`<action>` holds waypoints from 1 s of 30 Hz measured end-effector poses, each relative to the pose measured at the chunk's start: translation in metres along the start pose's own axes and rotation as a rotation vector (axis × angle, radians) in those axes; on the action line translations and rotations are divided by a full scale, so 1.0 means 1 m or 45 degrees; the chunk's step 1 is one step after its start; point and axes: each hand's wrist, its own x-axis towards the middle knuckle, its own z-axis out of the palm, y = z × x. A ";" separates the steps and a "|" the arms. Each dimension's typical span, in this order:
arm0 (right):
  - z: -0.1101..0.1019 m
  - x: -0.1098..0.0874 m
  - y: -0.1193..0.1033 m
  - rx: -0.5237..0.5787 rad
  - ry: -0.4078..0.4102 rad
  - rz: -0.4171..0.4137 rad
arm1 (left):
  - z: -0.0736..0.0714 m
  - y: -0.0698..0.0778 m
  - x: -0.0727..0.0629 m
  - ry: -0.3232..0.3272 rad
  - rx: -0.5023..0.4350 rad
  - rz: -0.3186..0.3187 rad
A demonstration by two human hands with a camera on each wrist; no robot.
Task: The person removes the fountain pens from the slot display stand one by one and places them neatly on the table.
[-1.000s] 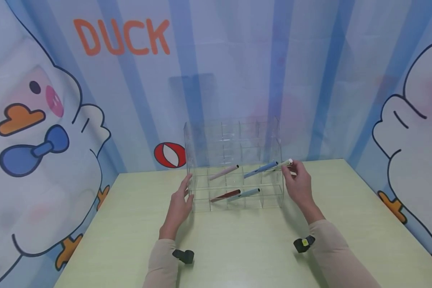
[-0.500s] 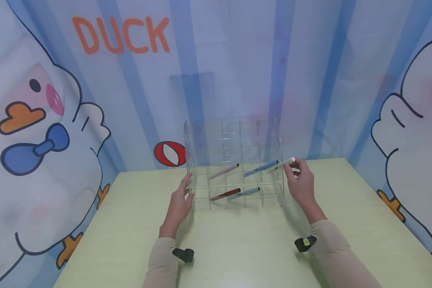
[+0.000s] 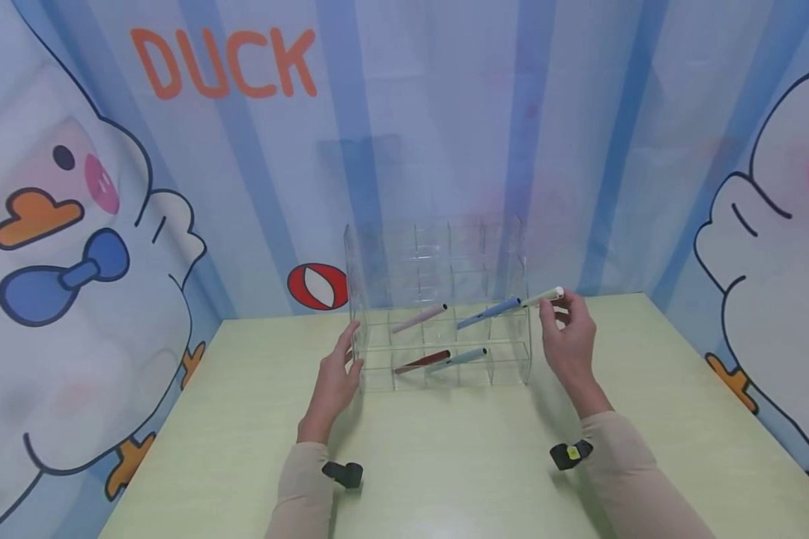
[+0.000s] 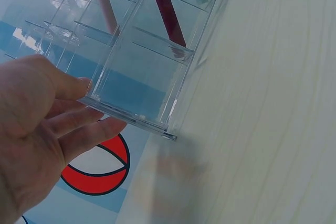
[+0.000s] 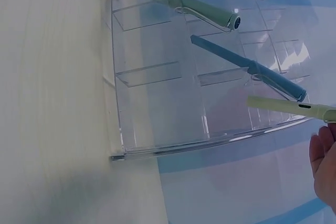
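Observation:
A clear acrylic rack (image 4: 131,120) with several compartments stands on the table. My left hand (image 3: 335,385) holds its left side panel, thumb at the front edge and fingers along the outside. My right hand (image 3: 569,329) pinches a pale green pen (image 3: 542,298) by its capped end, beside the rack's right side. In the right wrist view the pale green pen (image 5: 283,104) points toward the rack, near a blue pen (image 5: 247,64). Whether its tip is inside a compartment, I cannot tell. Most of the right hand is outside that view.
In the rack lean a pink pen (image 3: 419,319), a dark red pen (image 3: 422,362) and a light blue-green pen (image 3: 458,359). A pale wooden table (image 3: 438,457) lies beneath. Behind hangs a striped cloth (image 3: 438,112) with cartoon ducks.
My right hand has moved right and slightly away, drawing the pale green pen with it, so its tip is at the rack's right edge. The left hand and rack have stayed put.

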 end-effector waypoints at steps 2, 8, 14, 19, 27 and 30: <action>0.000 0.000 -0.002 0.004 0.022 -0.008 | 0.000 0.000 0.000 -0.004 0.003 -0.010; -0.001 -0.004 -0.027 0.019 0.097 -0.046 | 0.000 0.001 -0.001 -0.010 0.004 -0.031; -0.009 -0.008 -0.051 0.078 0.155 -0.068 | 0.000 0.002 0.000 -0.017 0.007 -0.034; -0.013 -0.008 -0.057 0.129 0.171 -0.082 | -0.001 0.003 0.001 -0.016 0.003 -0.031; -0.016 -0.008 -0.063 0.203 0.187 -0.093 | 0.000 0.002 0.001 -0.014 0.002 -0.028; -0.016 -0.006 -0.057 0.222 0.198 -0.109 | -0.001 0.001 0.001 -0.009 0.000 -0.023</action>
